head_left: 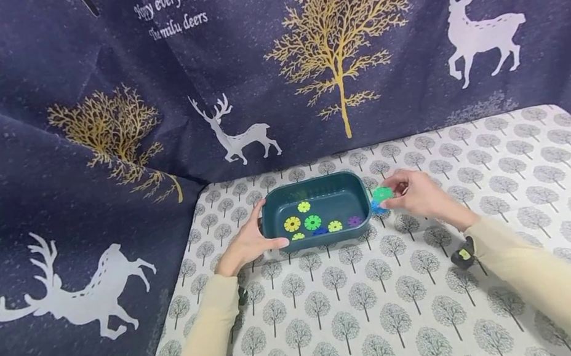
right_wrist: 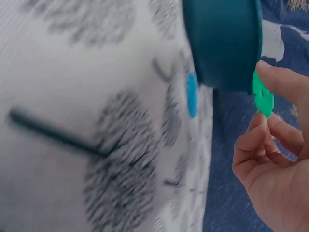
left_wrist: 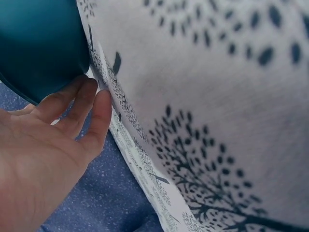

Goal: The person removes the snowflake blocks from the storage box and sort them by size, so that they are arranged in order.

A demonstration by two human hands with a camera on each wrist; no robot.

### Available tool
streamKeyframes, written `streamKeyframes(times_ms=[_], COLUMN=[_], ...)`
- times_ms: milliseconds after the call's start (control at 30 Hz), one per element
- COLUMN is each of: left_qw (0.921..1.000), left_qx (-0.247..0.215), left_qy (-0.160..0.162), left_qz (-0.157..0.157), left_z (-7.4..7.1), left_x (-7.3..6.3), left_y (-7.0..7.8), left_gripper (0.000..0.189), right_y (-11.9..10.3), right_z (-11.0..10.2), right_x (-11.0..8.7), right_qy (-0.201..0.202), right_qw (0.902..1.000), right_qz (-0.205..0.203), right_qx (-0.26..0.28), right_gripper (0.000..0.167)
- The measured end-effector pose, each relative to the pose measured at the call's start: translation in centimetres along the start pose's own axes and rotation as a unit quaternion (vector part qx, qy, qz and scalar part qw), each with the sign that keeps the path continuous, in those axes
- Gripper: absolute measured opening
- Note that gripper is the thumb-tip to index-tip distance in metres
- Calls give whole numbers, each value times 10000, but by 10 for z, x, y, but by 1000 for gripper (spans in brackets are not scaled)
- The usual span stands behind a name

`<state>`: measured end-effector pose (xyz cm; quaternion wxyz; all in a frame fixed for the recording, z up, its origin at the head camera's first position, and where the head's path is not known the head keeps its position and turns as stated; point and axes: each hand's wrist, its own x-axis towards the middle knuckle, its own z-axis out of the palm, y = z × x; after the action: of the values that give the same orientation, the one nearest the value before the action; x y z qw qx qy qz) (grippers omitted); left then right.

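Note:
A dark green rectangular bin stands on the table, with several flower-shaped plastic discs inside: yellow, green, purple and dark blue ones. At its left end my left hand holds the bin, thumb along the near side and fingers round the end. Just off the right end, my right hand pinches a green flower-shaped disc between thumb and fingers. A blue disc lies on the cloth below it, beside the bin; the green disc partly covers it in the head view.
The table has a white cloth printed with grey trees. Behind and to the left hangs a dark blue curtain with white deer and golden trees, close to the table's far edge.

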<state>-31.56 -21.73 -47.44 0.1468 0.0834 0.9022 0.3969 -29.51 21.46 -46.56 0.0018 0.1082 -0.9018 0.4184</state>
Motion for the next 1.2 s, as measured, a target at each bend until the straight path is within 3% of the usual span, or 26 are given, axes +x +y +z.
streamKeyframes(times_ms=[500,667,900,1200], left_qw=[9999,9999,9999,9999], left_qx=[160,149,143,-61], left_qy=[22,9,-11,-79], left_qz=[-62,-45,-16,-21], left_z=[1,0,-2,-1], left_x=[2,4,4,3], left_y=[0,-1,0,0], left_gripper=[135,135,134,135], right_y=[42,43,39,39], right_z=[-9,-10,-11,-9], right_x=[3,4,7,9], right_qy=[-402,-554,-565,-629], right_qw=[9984,9970,9964,9940], right_qz=[300,491,305,535], right_qx=[-267,-216,-546,-721], right_gripper=[55,57,56,58])
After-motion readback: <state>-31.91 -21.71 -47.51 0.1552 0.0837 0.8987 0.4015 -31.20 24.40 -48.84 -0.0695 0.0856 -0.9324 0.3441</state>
